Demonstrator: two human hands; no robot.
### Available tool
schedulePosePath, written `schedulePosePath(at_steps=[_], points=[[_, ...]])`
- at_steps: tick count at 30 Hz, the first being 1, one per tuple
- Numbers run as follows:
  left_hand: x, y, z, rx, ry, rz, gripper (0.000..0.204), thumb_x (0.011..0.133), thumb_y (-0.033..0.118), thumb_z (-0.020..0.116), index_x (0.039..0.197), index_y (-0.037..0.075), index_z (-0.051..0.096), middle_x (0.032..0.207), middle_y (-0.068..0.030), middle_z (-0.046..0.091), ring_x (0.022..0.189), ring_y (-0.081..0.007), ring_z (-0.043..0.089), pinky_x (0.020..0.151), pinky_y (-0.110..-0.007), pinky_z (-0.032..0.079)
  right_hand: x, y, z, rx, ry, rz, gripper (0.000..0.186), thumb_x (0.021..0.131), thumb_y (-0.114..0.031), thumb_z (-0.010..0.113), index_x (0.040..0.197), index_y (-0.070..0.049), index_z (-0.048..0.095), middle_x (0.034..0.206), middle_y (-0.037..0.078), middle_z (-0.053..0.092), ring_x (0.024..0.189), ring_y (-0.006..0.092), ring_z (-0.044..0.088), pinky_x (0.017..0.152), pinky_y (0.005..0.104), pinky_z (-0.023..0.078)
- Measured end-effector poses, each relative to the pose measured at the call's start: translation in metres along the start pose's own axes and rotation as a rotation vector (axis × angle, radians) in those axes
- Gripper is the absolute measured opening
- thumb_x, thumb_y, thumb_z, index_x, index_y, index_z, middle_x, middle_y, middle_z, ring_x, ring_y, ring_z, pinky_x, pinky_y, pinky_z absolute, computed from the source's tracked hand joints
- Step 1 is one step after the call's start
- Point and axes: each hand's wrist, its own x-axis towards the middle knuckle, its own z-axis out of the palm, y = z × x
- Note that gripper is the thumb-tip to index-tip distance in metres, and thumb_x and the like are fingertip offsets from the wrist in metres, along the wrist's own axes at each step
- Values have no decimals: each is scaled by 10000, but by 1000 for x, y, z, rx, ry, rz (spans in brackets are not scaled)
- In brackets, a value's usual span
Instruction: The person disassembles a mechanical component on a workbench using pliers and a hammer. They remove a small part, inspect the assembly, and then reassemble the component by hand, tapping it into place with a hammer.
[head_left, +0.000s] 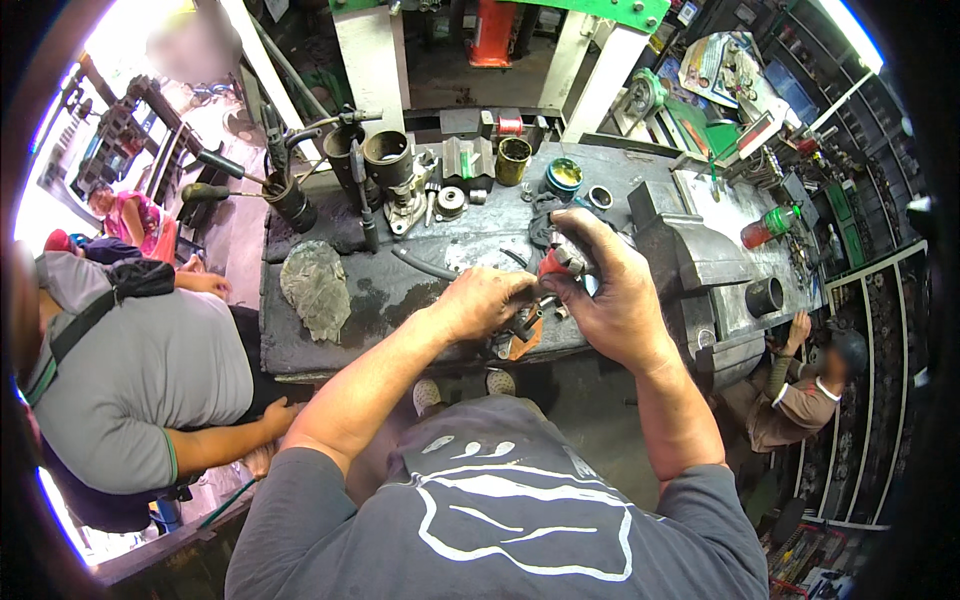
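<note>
Above the front edge of the workbench, my two hands are close together. My right hand (625, 305) is closed round a small part-red, part-silver thing (553, 264), whose kind I cannot make out behind the fingers. Beside it, my left hand (485, 303) is pinched with its fingertips almost against the red part; whatever they hold is hidden. Just below the fingertips shows a dark metal part (523, 322), and under it a brown-orange flat piece (527, 340). Behind my right hand lies a dark crumpled cloth (543, 228).
A grimy rag (315, 290) lies on the workbench (390, 305). Behind are dark cups (387, 150), a metal casting (405, 205), a yellowish can (513, 160) and a teal-rimmed tin (563, 177). A bench vise (690, 245) stands right. One person (150, 370) is left, another (800, 400) right.
</note>
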Motion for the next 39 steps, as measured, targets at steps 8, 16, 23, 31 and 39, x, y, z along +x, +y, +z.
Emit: schedulePosePath(at_steps=[8, 16, 23, 31, 39], points=[[0, -8, 6, 3, 41, 11, 189, 939, 213, 754, 1094, 118, 704, 962, -158, 762, 942, -410, 741, 808, -516, 587, 6, -11, -6, -52, -131, 18, 614, 847, -16, 845, 1419, -60, 627, 1297, 176, 720, 1200, 384, 696, 1036, 455, 527], [0, -4, 5, 26, 17, -44, 195, 957, 223, 739, 1121, 126, 703, 940, -171, 754, 932, -430, 733, 802, -534, 583, 11, -1, -9, -6, -122, -56, 606, 832, 14, 841, 1399, -58, 638, 1260, 175, 727, 1148, 377, 721, 977, 447, 570], [-3, -4, 8, 16, 63, 27, 236, 962, 209, 746, 1170, 110, 698, 1016, -170, 760, 973, -421, 732, 821, -529, 587, 8, 1, -9, 21, -78, -55, 622, 814, 2, 853, 1394, -56, 637, 1211, 174, 728, 1100, 374, 726, 933, 442, 574], [-2, -15, 26, 134, -91, -75, 414, 860, 144, 761, 1267, 85, 717, 1094, -193, 751, 1081, -412, 718, 944, -523, 573, 8, -14, -18, -364, -104, -47, 687, 781, -121, 911, 1403, -70, 623, 1192, 176, 711, 1023, 436, 699, 861, 496, 574], [-6, -41, 59, 51, 193, 207, 368, 855, 112, 792, 1200, 65, 672, 1022, -147, 713, 985, -407, 686, 918, -503, 548, 43, -55, -48, -638, -535, -83, 582, 729, -218, 953, 1218, -63, 678, 1090, 193, 689, 909, 423, 724, 788, 497, 576]])
